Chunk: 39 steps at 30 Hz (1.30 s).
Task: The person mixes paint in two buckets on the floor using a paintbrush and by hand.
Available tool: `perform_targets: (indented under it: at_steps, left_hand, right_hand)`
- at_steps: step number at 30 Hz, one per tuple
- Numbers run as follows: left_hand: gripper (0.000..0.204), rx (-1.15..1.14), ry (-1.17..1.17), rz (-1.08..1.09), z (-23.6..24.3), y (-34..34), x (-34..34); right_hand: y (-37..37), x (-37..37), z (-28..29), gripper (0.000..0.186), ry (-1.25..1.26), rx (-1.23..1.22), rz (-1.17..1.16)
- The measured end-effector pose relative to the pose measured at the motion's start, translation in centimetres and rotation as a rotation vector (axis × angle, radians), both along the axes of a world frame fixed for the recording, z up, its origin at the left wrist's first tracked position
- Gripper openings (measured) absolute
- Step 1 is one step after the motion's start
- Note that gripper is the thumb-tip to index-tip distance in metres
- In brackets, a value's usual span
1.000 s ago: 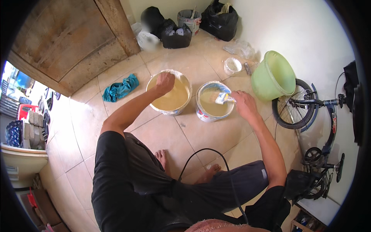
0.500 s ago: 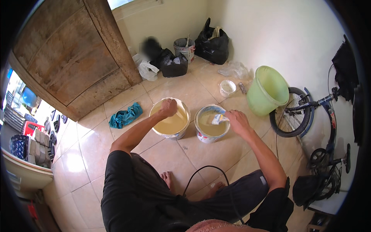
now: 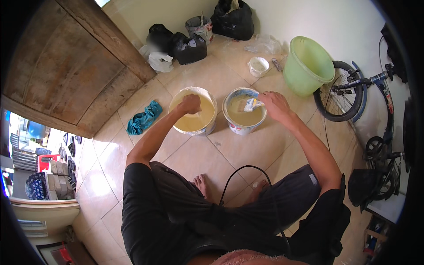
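My left hand [image 3: 191, 104] is closed in a fist above the left bucket [image 3: 207, 130], which holds cream-coloured liquid. Something pale shows just beneath that fist, too unclear to name. In my right hand [image 3: 276, 106] is a paintbrush [image 3: 254, 104] with a white, paint-smeared ferrule. Its bristles point left, over the second bucket [image 3: 241, 129], whose rim is blue and white and whose liquid is a duller beige. The two buckets stand side by side on the tiles, a small gap between them.
Left of the buckets lies a crumpled teal cloth [image 3: 145, 117]. A pale green tub [image 3: 304, 66] and a bicycle [image 3: 340, 90] stand on the right. Beyond are a small white tub [image 3: 259, 66], black bags [image 3: 233, 21] and a paint-stained bucket [image 3: 199, 29]. A wooden door [image 3: 75, 62] fills the upper left.
The view has tilted downward, so everything sits higher in the picture. My left fist has shifted slightly over its bucket. The right hand keeps the paintbrush over the second bucket.
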<state>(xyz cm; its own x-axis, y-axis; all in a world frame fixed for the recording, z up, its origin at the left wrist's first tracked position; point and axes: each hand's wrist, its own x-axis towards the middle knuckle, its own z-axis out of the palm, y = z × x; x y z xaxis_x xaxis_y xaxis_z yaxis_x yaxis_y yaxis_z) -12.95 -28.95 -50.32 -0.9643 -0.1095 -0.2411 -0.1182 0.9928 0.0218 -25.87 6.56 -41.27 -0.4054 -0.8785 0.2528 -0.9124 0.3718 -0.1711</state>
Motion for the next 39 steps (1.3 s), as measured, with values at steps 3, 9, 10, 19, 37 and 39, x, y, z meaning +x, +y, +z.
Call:
perform_targets:
  at_steps: [3, 9, 10, 19, 37, 39]
  left_hand:
    - [0.021, 0.054, 0.275, 0.132, -0.1, -0.5, -0.5]
    - [0.015, -0.274, 0.247, 0.107, -0.6, -2.5, 0.8]
    - [0.015, -0.258, 0.175, 0.072, -0.7, -2.4, 1.1]
    - [0.015, -0.007, 0.099, -0.1, -0.2, -0.5, -0.2]
    - [0.012, -0.097, 0.116, -0.123, 0.2, 0.3, 0.9]
    - [0.012, -0.029, 0.378, -0.051, -0.6, 0.0, 0.8]
  right_hand:
    - [0.0, 0.2, 0.2, 0.013, 0.017, -0.029, 0.01]
    - [0.1, 0.2, 0.3, 0.013, 0.01, -0.025, -0.01]
    - [0.1, 0.1, 0.3, 0.012, 0.006, -0.021, -0.007]
    - [0.2, 0.3, 0.6, 0.012, -0.019, -0.003, -0.011]
    - [0.4, 0.0, 0.2, 0.017, -0.068, -0.004, -0.011]
    - [0.2, 0.0, 0.3, 0.017, -0.074, 0.01, -0.009]
